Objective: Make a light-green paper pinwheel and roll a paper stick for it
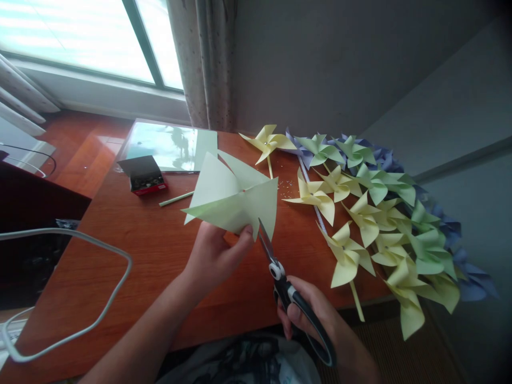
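Observation:
My left hand (218,253) is closed on a sheet of pale green paper (236,205), its thumb on top near the lower edge. Slits run through the paper from its corners toward the middle, and its flaps stand slightly apart. In my right hand (310,304) is a pair of scissors (280,272) with black and grey handles. Their blades point up and away, with the tips at the paper's lower edge beside my left thumb. Whether the blades touch the paper I cannot tell. Behind the sheet lies a rolled paper stick (176,199), partly hidden.
Yellow pinwheels (314,194), green pinwheels (432,245) and purple pinwheels (474,277) crowd the table's right side. A small open red box (148,184) and plastic-wrapped paper (168,146) lie at the back left. A white cable (124,282) loops over the left edge. Tiny scraps dot the wood.

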`<state>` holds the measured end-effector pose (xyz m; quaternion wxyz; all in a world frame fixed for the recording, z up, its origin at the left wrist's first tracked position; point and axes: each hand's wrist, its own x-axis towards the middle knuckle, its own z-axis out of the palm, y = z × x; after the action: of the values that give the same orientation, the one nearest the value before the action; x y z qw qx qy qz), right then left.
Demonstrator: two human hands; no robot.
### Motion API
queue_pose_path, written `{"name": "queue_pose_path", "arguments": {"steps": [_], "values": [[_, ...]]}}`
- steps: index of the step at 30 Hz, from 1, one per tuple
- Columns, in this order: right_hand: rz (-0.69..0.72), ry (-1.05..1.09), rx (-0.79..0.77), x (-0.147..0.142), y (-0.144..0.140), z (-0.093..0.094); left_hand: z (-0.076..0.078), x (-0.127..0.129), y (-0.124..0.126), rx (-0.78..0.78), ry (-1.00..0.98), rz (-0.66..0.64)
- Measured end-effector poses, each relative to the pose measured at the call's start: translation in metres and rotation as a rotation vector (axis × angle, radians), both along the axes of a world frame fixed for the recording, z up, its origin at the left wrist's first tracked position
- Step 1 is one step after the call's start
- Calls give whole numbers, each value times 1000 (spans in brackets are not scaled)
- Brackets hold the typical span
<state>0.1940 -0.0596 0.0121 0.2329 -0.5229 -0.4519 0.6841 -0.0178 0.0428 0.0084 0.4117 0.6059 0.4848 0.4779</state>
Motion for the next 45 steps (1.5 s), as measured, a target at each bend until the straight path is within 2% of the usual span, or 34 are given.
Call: {"name": "queue_pose_path", "arguments": {"steps": [7,9,15,23,28,33,38,41,45], "values": [[-36,132,-39,-1,2,-4,-1,1,0,154,70,-129],[-53,151,-50,-2,3,-4,-3,1,-1,131,40,-154],[-65,210,-37,-5,6,-7,-2,3,-2,-76,-127,-257],[-38,198,-32,-6,7,-7,-2,6,-3,-119,-217,-199],[-56,214,-62,-6,4,-5,-5,4,-1,-10,-94,-97],[-58,201,-56,-6,3,-6,-6,1,0,77,11,-117],[-47,170,-39,-6,4,-6,-2,1,-1,120,48,-202],[-52,164,-45,-6,4,-4,1,1,-1,69,6,-265],[-72,187,-52,-7,4,-1,2,1,-1,-119,-124,-287]]}}
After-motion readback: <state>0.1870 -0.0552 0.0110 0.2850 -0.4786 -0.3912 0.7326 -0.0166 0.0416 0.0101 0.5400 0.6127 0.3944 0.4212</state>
